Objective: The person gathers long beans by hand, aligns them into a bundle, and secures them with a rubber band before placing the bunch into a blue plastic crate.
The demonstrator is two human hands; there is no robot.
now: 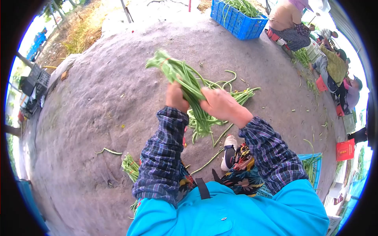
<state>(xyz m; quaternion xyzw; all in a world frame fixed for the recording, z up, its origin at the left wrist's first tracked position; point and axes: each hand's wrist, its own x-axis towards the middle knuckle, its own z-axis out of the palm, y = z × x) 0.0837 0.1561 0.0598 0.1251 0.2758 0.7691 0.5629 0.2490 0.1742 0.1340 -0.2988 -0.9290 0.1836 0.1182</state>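
1. Evidently a two-handed hold: the bunch of long green beans (190,84) is up off the ground (90,98), slanting in front of the person's knees.
2. Left hand (176,97) closed around the bunch near its middle; some fingers hidden behind the beans.
3. Right hand (224,104) curled in at the bunch's other side, lower down, apparently pinching it; fingertips out of sight.
4. Reddish band (166,59) near the upper end; blur there, so tightness cannot be told.
5. Beneath, loose beans (242,94) fan out on the ground. Tail ends dangle unevenly.
6. Handling, my judgement: firm left grip, lighter right one; draw strays inward, level the ends, avoid twisting. Squeezing hard could snap pods.
7. Smaller bundle (130,166) lies beside the left sleeve (159,153).
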